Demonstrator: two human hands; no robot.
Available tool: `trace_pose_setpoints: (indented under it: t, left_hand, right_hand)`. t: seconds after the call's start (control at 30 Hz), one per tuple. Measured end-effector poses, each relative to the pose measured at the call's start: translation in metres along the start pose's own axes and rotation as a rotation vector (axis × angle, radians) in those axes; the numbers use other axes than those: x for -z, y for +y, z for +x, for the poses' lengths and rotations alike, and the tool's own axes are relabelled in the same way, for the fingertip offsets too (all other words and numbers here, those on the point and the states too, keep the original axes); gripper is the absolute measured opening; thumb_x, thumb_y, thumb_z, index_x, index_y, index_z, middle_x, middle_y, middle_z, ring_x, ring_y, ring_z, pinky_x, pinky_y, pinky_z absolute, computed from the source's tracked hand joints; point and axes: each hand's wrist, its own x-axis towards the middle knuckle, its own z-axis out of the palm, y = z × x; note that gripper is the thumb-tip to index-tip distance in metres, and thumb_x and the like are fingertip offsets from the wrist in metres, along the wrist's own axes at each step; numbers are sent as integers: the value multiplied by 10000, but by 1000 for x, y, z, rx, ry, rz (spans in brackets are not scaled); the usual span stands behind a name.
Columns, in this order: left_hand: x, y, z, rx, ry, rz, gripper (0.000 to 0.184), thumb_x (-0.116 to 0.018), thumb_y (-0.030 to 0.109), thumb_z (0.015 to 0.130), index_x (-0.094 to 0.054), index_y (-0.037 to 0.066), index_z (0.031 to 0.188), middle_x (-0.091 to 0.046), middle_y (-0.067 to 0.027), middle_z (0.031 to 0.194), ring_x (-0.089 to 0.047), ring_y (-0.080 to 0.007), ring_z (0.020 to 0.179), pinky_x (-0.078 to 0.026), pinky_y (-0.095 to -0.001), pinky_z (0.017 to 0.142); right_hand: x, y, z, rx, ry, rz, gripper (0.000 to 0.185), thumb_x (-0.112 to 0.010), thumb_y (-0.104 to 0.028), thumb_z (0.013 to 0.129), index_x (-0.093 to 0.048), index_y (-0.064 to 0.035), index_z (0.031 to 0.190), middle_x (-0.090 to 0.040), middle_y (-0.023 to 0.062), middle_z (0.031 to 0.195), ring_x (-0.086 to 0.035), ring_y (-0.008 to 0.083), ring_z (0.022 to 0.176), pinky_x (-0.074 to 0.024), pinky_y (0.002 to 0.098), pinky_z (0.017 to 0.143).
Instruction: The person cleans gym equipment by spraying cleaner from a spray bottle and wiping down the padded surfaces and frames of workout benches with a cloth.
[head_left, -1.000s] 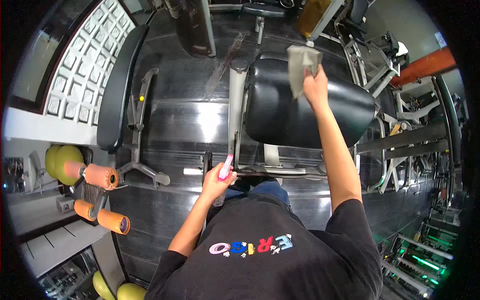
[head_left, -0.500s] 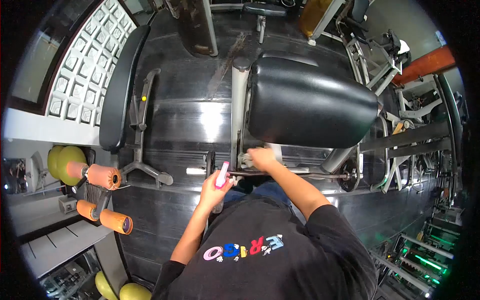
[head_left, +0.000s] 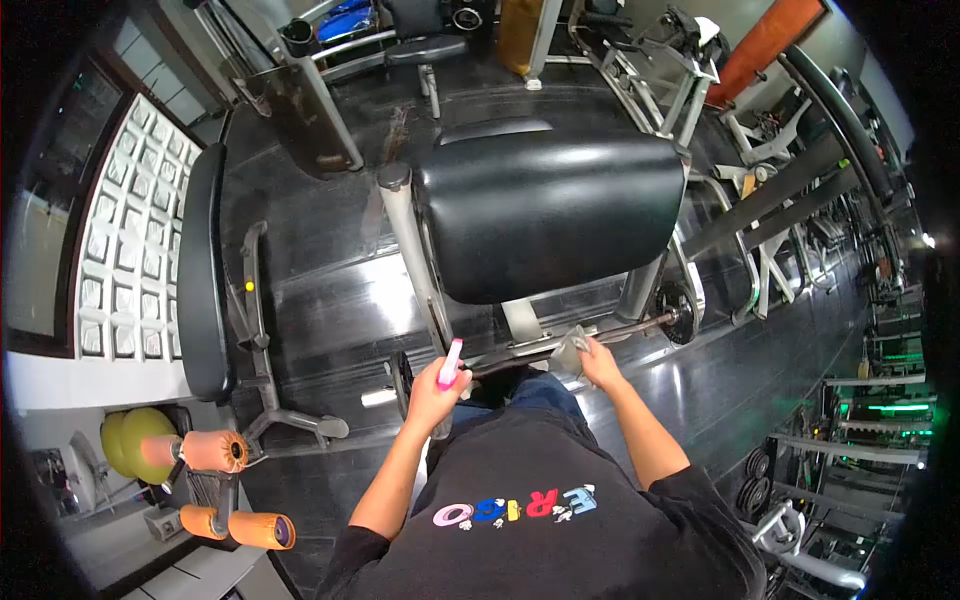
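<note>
My left hand (head_left: 430, 398) is closed around a small pink-and-white bottle (head_left: 452, 365), which points up and away from me. In my right hand (head_left: 602, 366) hangs a crumpled grey cloth (head_left: 571, 352), pinched at its edge. The cloth is at the barbell (head_left: 640, 326), which lies across in front of my legs; I cannot tell whether they touch. Beyond both hands is a black padded bench (head_left: 555, 215) on a grey metal frame, with its upright post (head_left: 408, 250) at the left.
Another black bench (head_left: 203, 280) stands to the left. Orange foam rollers (head_left: 212, 452) and green exercise balls (head_left: 135, 447) are at the lower left. Weight plates (head_left: 676, 312) sit on the barbell's right end. Racks and machines (head_left: 850, 450) line the right side.
My right hand has moved right and toward me along the bar with the cloth. My left hand keeps the bottle. The view has turned and shifted, showing more of the right side.
</note>
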Motion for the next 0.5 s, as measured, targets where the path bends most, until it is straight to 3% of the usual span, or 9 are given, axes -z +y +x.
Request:
trace_pose_setpoints:
  t: [0.17,0.3,0.43,0.5]
  left_hand:
    - [-5,14,25,-75,19,168,359,-709,365,818,-637,20,883,-640,-145,764,-628,-291,712,-483,-369,671]
    - [-9,9,26,-46,50,-47,315,-716,323,822,-641,27,902,-629,-96,740,-617,-214,691,-480,-342,667]
    - [-4,-10,12,-41,66,-140,311,-717,310,836,-639,23,928,-634,-89,762,-622,-178,704,-487,-318,675]
    - [4,-12,2,10,52,-117,291,-723,281,840,-638,23,944,-648,-77,780,-631,-164,726,-495,-310,689]
  right_hand:
    - [-7,7,-31,-52,-8,60,392,-537,-193,865,-566,-49,1228,-640,266,1094,-582,447,1089,-470,459,917]
    - [-15,83,13,-27,271,294,420,-526,-209,889,-551,-14,1259,-628,267,1158,-588,412,1125,-460,423,948]
    - [63,-27,33,18,645,596,415,-517,-259,973,-524,8,1292,-618,253,1179,-581,402,1112,-437,383,955]
    - [87,-45,70,-3,700,400,457,-540,-301,971,-517,19,1296,-599,254,1208,-558,409,1139,-423,403,966]
